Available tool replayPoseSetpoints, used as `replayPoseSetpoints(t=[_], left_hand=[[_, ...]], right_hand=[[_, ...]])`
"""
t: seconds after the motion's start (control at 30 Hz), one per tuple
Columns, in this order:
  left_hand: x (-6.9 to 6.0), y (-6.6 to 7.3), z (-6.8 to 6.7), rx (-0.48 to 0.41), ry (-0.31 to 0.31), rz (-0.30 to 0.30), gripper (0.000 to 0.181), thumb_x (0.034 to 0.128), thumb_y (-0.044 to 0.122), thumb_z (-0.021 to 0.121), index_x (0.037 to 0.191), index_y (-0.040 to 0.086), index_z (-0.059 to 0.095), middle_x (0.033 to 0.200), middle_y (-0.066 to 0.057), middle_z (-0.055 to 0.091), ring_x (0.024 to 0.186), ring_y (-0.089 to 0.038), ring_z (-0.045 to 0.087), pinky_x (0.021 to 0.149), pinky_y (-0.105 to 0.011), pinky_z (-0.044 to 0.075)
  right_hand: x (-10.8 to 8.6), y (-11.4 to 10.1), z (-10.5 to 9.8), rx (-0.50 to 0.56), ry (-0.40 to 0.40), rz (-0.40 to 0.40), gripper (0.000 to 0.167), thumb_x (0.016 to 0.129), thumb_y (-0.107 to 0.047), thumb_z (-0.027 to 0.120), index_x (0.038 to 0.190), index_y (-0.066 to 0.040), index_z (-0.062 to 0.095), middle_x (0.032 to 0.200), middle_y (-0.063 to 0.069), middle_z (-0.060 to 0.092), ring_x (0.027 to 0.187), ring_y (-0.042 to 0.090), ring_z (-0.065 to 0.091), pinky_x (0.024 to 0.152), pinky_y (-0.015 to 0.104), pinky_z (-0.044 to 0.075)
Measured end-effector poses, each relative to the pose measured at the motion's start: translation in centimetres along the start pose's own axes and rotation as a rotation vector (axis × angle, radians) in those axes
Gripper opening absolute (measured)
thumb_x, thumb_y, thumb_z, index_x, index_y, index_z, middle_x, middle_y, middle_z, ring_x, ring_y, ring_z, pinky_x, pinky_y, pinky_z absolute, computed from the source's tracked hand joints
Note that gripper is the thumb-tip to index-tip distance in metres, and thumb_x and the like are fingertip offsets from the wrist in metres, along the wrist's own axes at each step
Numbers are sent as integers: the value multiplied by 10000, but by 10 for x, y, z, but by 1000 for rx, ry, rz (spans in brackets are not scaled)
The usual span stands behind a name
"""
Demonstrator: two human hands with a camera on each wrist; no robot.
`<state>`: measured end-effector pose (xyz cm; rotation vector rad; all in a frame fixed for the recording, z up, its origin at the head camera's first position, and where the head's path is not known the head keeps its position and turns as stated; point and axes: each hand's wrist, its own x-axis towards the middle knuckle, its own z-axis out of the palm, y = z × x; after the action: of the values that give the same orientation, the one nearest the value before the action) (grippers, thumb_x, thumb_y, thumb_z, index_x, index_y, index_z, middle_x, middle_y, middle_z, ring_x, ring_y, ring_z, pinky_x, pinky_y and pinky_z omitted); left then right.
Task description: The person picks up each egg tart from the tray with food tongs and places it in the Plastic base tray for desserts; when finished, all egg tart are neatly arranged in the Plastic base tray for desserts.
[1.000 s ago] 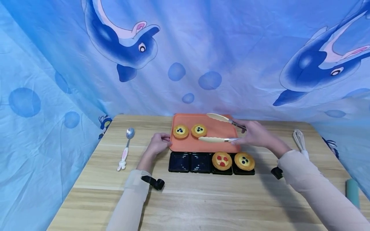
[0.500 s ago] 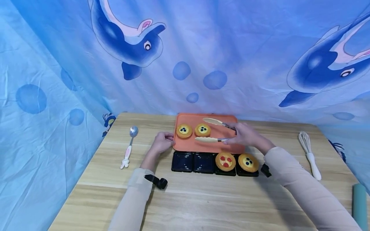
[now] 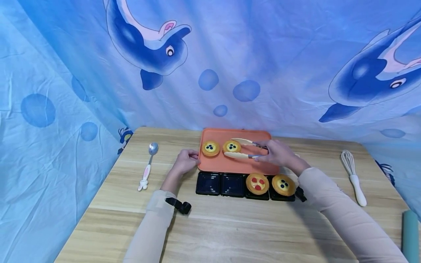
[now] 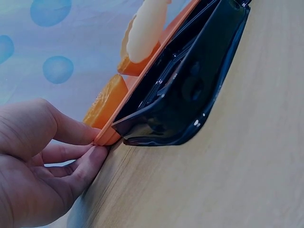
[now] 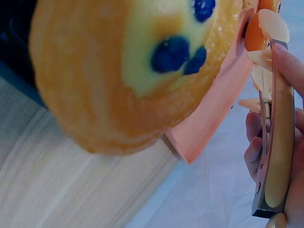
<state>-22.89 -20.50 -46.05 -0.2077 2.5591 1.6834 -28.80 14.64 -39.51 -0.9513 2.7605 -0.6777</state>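
"Why's the left grip (image 3: pixel 185 161) pinching the tray (image 3: pixel 223 165)?"
"Likely steadying it — the right grip (image 3: pixel 279 155) is clamped on tongs (image 3: pixel 235 155), tips apart (either side of a tart (image 3: pixel 231 147) on that tray)."

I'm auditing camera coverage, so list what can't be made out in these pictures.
Handle end of the tongs: head view, hidden by the right hand.
Near side of the tart between the tips: left wrist view, largely covered by one tip; whether they touch is unclear.
Floor of the black container under the red-topped tart: head view, hidden by that tart.
Rest of the right hand: right wrist view, cut off by the right edge.
Lower end of the teal object: head view, cut off by the bottom edge.
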Motion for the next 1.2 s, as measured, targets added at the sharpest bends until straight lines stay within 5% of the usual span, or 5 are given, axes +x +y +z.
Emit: replayPoseSetpoints(t=[0.33, 0.5, 0.67, 0.9, 1.2], left_hand=[[0, 0, 0, 5, -2, -3, 341, 847, -39, 658, 1185, -84, 631, 1024, -177, 645, 908, -268, 629, 803, -346, 529], [0, 1, 0, 5, -5, -10, 360, 853, -25, 661, 1206, -82, 622, 1041, -180, 644, 910, -276, 637, 801, -353, 538], [0, 2, -1, 3, 4, -10, 360, 846, -27, 666, 1199, -85, 625, 1030, -179, 646, 899, -269, 640, 801, -347, 534], [0, 2, -2, 4, -2, -15, 370, 844, -32, 665, 1207, -86, 622, 1036, -182, 645, 899, -270, 641, 805, -350, 534], [-1, 2, -1, 2, 2, -20, 378, 838, -37, 662, 1211, -82, 621, 1035, -179, 642, 891, -266, 636, 783, -341, 537]], right_hand=[[-4, 0, -3, -12, 1, -9, 654, 861, -320, 788, 1392, -17, 556, 1388, 154, 565, 863, 360, 654, 750, 412, 464], [-4, -2, -9, 17, -3, -17, 644, 868, -300, 785, 1408, -40, 547, 1379, 191, 561, 441, 257, 451, 572, 377, 441], [-10, -8, -18, -5, 8, -39, 634, 860, -304, 792, 1393, -46, 567, 1328, 202, 598, 394, 113, 276, 533, 342, 402], [-33, -21, -26, -41, 20, -74, 656, 861, -371, 779, 1404, -72, 566, 573, -2, 440, 454, 106, 292, 488, 307, 318], [-71, -32, -22, -118, 41, -137, 636, 839, -388, 796, 1372, -101, 602, 712, -102, 513, 555, 67, 407, 498, 262, 353]])
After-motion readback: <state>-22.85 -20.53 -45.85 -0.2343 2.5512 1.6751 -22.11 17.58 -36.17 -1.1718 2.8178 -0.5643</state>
